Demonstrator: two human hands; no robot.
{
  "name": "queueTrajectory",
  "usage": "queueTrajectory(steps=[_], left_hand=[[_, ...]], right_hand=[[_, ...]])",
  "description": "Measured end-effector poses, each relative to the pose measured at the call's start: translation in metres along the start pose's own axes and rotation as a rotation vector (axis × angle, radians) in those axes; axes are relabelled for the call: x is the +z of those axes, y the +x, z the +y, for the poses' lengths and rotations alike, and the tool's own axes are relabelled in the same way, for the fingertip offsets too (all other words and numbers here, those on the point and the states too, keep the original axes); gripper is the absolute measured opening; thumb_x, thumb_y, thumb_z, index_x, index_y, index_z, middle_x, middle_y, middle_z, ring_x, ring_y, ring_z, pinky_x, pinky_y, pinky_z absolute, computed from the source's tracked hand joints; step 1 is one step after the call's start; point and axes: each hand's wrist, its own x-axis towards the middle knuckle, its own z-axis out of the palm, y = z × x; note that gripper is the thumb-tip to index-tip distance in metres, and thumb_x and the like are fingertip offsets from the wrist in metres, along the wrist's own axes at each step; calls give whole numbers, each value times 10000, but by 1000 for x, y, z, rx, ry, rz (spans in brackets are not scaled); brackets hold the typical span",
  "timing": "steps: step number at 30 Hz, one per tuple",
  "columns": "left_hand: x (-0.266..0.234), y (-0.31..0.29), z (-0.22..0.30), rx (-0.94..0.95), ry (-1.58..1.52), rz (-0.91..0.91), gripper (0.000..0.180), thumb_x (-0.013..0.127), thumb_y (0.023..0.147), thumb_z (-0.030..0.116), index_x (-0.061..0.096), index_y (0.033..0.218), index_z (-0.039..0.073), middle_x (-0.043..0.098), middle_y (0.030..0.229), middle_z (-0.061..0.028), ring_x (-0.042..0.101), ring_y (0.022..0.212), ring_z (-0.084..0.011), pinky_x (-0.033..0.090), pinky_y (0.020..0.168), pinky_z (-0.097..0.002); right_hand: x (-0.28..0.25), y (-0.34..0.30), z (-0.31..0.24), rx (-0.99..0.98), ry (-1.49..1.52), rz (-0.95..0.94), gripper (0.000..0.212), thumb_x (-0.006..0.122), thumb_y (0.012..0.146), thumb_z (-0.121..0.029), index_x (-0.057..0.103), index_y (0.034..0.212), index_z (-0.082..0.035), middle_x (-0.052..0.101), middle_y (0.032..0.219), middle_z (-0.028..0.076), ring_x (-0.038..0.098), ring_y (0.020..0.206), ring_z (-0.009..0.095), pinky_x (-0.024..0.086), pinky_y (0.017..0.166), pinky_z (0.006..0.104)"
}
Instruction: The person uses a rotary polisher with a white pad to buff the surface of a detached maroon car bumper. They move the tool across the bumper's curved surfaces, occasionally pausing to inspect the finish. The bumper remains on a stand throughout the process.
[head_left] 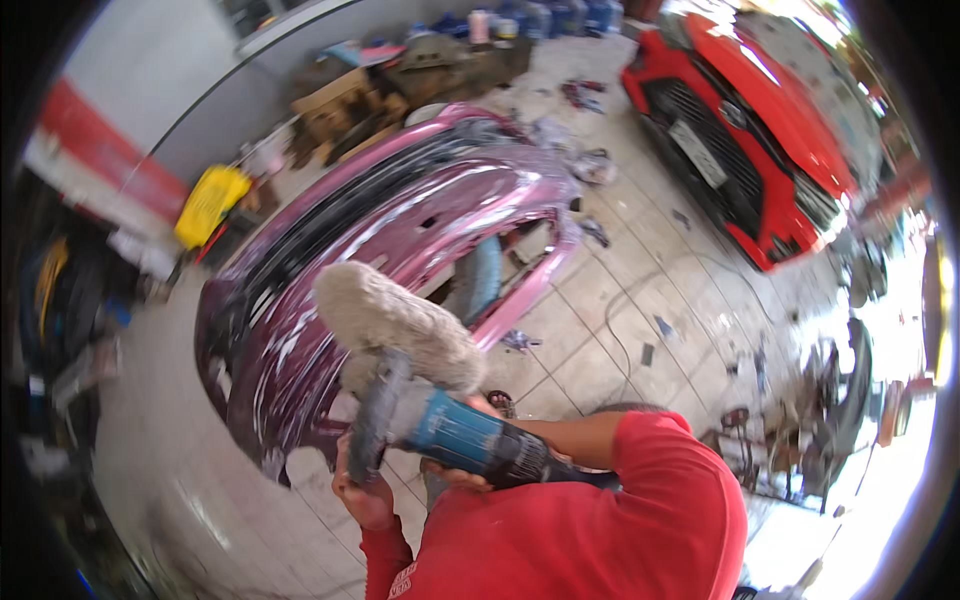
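A small white block of capital letters (402, 580) stands on the red shirt (570, 545), low at the left, partly lost in the folds. A pale rectangular number plate (698, 153) sits across the grille of the red car (785, 125), its characters too small to read. Markings on the blue-bodied polisher (455, 430) are too blurred to make out.

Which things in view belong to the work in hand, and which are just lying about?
Part of the work:
teal-and-black polisher, gripped by the left hand and right hand
its fluffy pad
apparently the purple car bumper nearby

Just around:
red car
cardboard box
blue jugs
crumpled scraps on the floor
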Motion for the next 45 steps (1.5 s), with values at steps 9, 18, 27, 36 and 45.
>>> queueTrajectory(steps=[9,18,27,36,45], left_hand=[[6,96,39,-30,409,-208,354,929,807,151,715,1015,-39,689,860,-28,609,769,-151,524,738,-328],[-35,184,74,-12,778,-243,435,933,818,216,748,1101,-58,777,1001,-146,707,905,-179,557,838,-345],[-67,222,26,255,668,-473,471,842,900,97,698,1324,-51,764,1238,-175,731,1112,-242,554,992,-366],[0,247,14,376,800,-527,398,804,945,98,711,1292,-73,769,1229,-202,753,1084,-273,575,959,-377],[-10,227,20,192,702,-449,415,814,932,108,709,1290,-74,778,1197,-193,752,1071,-249,575,941,-357]], right_hand=[[22,14,-25,-27,-559,1066,1109,421,887,-962,526,1531,-66,576,1412,243,627,1207,331,559,973,558],[50,102,67,331,-1876,1925,778,790,869,-620,669,1315,6,724,1174,264,715,1080,372,547,938,467],[14,90,25,314,-1780,1879,666,879,803,-499,718,1171,32,759,1029,274,741,1030,420,561,921,496],[60,80,-5,439,-1752,1864,563,817,785,-398,727,1154,17,754,1037,266,713,1034,419,526,967,507],[61,87,1,333,-1776,1884,425,735,783,-214,720,1130,31,742,1019,309,727,1027,449,565,926,511]])
